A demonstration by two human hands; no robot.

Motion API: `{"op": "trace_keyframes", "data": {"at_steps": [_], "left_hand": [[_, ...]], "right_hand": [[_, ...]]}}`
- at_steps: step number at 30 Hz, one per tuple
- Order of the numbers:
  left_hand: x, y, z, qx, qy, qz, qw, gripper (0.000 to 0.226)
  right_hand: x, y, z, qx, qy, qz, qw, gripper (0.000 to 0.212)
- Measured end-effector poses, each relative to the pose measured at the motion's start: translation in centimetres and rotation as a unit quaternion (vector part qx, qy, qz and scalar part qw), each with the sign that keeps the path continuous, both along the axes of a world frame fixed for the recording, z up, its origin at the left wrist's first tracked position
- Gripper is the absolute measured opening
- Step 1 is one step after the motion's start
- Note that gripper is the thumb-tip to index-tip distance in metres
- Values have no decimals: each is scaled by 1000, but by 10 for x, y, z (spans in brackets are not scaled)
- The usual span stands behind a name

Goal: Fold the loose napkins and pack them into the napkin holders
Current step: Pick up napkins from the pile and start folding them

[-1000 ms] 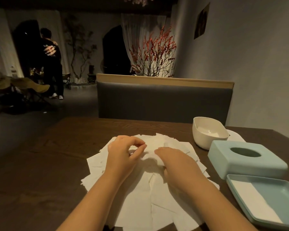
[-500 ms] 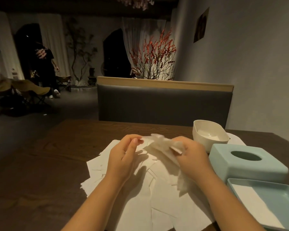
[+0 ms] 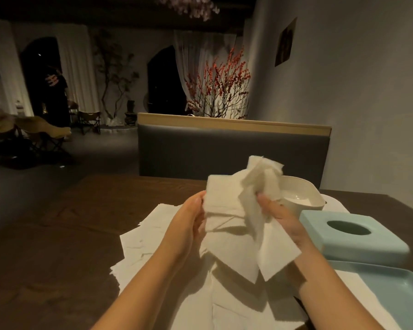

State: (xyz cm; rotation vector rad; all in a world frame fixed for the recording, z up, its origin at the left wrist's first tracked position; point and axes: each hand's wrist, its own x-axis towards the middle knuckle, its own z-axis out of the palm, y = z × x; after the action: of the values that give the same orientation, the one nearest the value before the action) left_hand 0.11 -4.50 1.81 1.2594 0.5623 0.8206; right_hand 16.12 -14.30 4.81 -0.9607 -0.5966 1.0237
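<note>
Holding a crumpled white napkin (image 3: 243, 210) above the loose napkin pile (image 3: 153, 234), the left hand (image 3: 188, 225) pinches its left edge. The right hand (image 3: 281, 217) pinches its bunched right side, just beside the white bowl-shaped holder (image 3: 303, 198).

two hands, left hand (image 3: 188, 225) and right hand (image 3: 281, 220); one white bowl (image 3: 303, 198); one blue tissue-box lid (image 3: 353, 236); one blue tray (image 3: 391, 291); loose napkins (image 3: 153, 236) overlapping, too many to count; one bench (image 3: 224, 153).
</note>
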Motion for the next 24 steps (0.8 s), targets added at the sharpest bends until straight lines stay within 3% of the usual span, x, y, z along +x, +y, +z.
{"op": "trace_keyframes", "data": {"at_steps": [2, 3, 5, 7, 13, 17, 22, 24], "left_hand": [[-2, -1, 0, -107, 15, -27, 994, 40], [-2, 0, 0, -112, 26, -36, 993, 41], [0, 6, 1, -46, 49, -1, 998, 21], [-2, 11, 4, -22, 70, 29, 997, 22], [-16, 9, 11, -15, 90, -109, 990, 10], [-31, 25, 15, 111, 232, -185, 949, 24], [-25, 23, 17, 131, 285, -181, 932, 36], [-25, 25, 16, 141, 306, -178, 925, 31]], "right_hand": [[2, 8, -9, -72, -43, -11, 996, 41], [4, 10, -13, -114, -85, -39, 989, 41], [8, 12, -17, -162, -179, -91, 966, 36], [10, 10, -14, -167, -220, -102, 956, 30], [6, -1, -3, -105, -263, -23, 959, 30], [2, 3, -3, -129, -301, 8, 945, 29], [-2, 10, -5, -147, -358, 28, 922, 18], [-1, 11, -3, -142, -362, -6, 921, 11]]}}
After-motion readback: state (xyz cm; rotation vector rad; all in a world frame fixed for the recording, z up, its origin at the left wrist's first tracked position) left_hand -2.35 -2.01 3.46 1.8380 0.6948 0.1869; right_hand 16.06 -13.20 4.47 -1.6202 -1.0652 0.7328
